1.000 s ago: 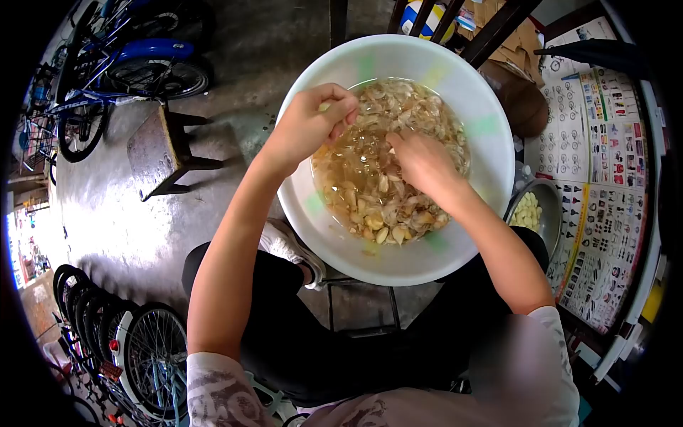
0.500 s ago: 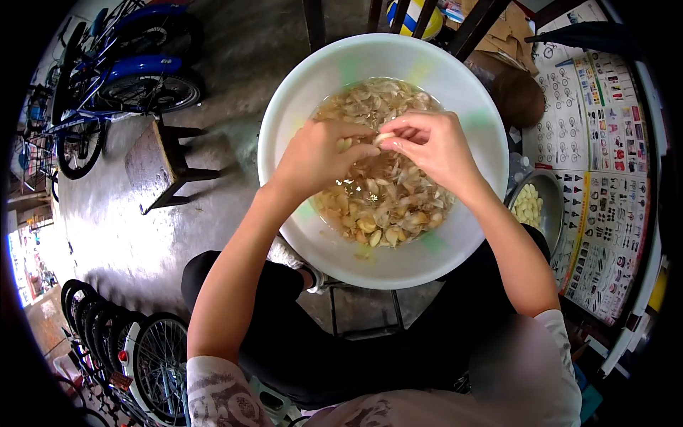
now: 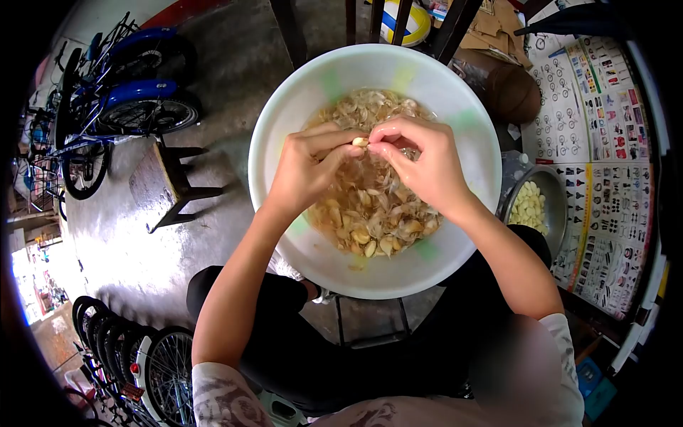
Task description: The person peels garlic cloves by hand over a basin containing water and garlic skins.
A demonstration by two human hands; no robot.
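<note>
A pale garlic clove [image 3: 360, 141] is pinched between the thumb and forefinger of my left hand [image 3: 304, 165]. My right hand [image 3: 428, 158] is closed too, its fingertips pressed to the clove's right end. Both hands hover over a wide white plastic basin [image 3: 284, 121]. Water in the basin is covered with loose garlic skins [image 3: 398, 192], and several cloves [image 3: 370, 248] lie toward its near side. To the right, a metal bowl [image 3: 558, 213] holds peeled garlic cloves [image 3: 528, 208].
The basin stands in front of my knees. A wooden stool [image 3: 160, 186] is on the floor at left, with bicycles [image 3: 146, 99] beyond it and more wheels [image 3: 167, 373] lower left. A printed sheet [image 3: 605, 164] covers a surface at right. A ball [image 3: 405, 23] lies behind dark wooden bars.
The view has shifted slightly, so the basin sits lower and further left. The clove has turned and moved from the right fingertips toward my left thumb and forefinger.
</note>
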